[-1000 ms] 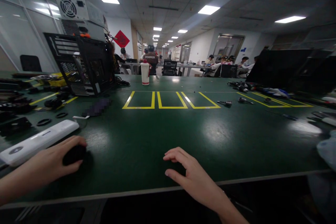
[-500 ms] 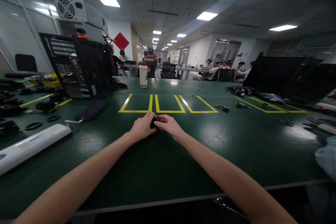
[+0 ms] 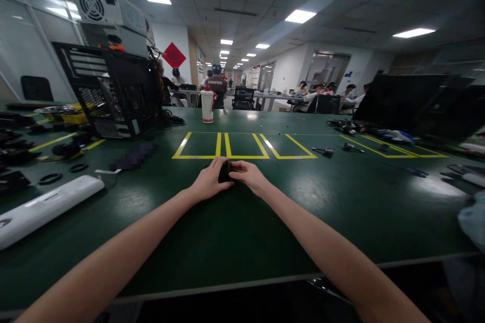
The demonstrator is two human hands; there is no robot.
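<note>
Between my two hands is a small black object (image 3: 225,172), too dark and too covered by fingers to name. My left hand (image 3: 209,180) curls round its left side, thumb below and fingers over the top. From the right, my right hand (image 3: 248,175) pinches the object's edge with thumb and fingertips. Both hands are low over the green table (image 3: 227,242), just in front of the yellow tape outlines (image 3: 248,157).
At the left stand an open black computer case (image 3: 125,93) with a power supply (image 3: 102,7) on top, and a long white device (image 3: 53,207). A white cup (image 3: 207,106) is straight ahead. Dark metal parts (image 3: 324,151) lie to the right. People sit at tables farther back.
The camera view has shifted slightly. My hands remain together on the black object, slightly farther apart, and more of its dark surface shows between them.
</note>
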